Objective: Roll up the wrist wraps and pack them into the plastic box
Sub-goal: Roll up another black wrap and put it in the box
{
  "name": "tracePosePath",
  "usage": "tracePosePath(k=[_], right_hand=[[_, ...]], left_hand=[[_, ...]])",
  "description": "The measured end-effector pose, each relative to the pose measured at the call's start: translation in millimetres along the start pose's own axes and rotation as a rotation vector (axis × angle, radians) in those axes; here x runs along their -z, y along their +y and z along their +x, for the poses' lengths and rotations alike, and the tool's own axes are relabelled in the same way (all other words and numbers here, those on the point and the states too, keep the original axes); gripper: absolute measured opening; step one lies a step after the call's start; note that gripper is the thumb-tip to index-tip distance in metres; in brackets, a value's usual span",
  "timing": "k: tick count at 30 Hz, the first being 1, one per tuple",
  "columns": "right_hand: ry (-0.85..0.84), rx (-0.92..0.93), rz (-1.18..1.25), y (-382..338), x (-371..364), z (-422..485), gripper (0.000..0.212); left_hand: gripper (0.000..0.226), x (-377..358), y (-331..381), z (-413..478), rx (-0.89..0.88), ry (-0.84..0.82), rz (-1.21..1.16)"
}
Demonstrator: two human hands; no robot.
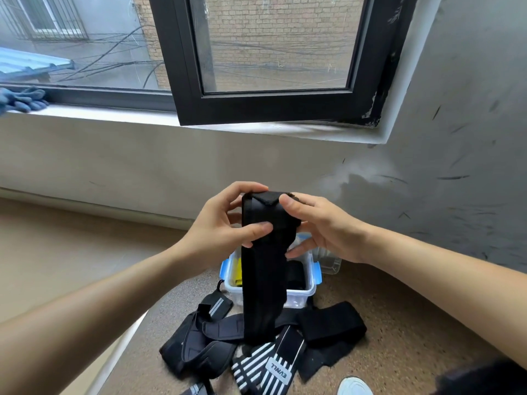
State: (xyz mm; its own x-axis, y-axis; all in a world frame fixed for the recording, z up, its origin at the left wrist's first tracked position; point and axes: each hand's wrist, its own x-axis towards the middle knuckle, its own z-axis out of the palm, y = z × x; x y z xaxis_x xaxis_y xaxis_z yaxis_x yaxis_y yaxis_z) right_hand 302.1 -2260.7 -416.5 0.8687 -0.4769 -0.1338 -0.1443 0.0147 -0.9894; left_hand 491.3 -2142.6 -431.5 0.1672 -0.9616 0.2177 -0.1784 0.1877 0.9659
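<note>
A long black wrist wrap [263,269] hangs in front of me, its top end folded over. My left hand [225,223] pinches the upper part of the wrap, thumb on its front. My right hand [322,226] grips the folded top from the right side. Below, a clear plastic box [309,289] with blue clips stands on the floor, holding something yellow and something black. A pile of black and striped wrist wraps [256,346] lies on the floor in front of the box.
The box lid [330,262] lies behind the box near the wall. A window with a black frame [268,106] swings inward above. Blue gloves [22,99] rest on the sill at left. A white shoe toe [353,386] shows at the bottom.
</note>
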Motion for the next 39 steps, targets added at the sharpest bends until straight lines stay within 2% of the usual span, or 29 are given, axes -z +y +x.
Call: tracePosePath(k=[4, 11, 15, 17, 21, 27, 31, 35, 39], right_hand=[[0.029, 0.057, 0.019, -2.1, -0.7, -1.5, 0.041], [0.079, 0.157, -0.023, 1.6, 0.3, -0.1, 0.037], [0.095, 0.231, -0.111, 5.2, 0.9, 0.0, 0.039], [0.102, 0.251, -0.139, 5.2, -0.4, -0.5, 0.042], [0.125, 0.244, -0.156, 3.2, -1.1, -0.1, 0.045], [0.002, 0.061, -0.046, -4.3, 1.8, -5.7, 0.038], [-0.033, -0.013, 0.015, -3.5, 1.8, -4.1, 0.043], [0.001, 0.005, 0.079, -1.6, 0.3, -2.3, 0.049], [0.033, 0.054, 0.112, -1.5, -0.3, -2.6, 0.05]], left_hand=[[0.056, 0.7, -0.1, 1.1, -0.006, -0.002, 0.06], [0.049, 5.7, 2.1, 1.2, 0.248, -0.118, -0.033], [0.049, 7.0, 5.6, 1.0, 0.326, -0.134, -0.147], [0.053, 7.2, 5.8, 1.9, 0.31, -0.102, -0.158], [0.038, 5.7, 6.4, 3.2, 0.232, -0.053, -0.131], [0.048, 1.6, 5.8, 1.7, 0.109, 0.023, -0.059], [0.05, -1.6, 4.2, 1.2, 0.052, 0.026, -0.041], [0.05, -0.2, 2.8, 0.6, 0.001, -0.01, -0.012], [0.059, 1.5, 3.8, 1.0, 0.041, -0.016, -0.015]])
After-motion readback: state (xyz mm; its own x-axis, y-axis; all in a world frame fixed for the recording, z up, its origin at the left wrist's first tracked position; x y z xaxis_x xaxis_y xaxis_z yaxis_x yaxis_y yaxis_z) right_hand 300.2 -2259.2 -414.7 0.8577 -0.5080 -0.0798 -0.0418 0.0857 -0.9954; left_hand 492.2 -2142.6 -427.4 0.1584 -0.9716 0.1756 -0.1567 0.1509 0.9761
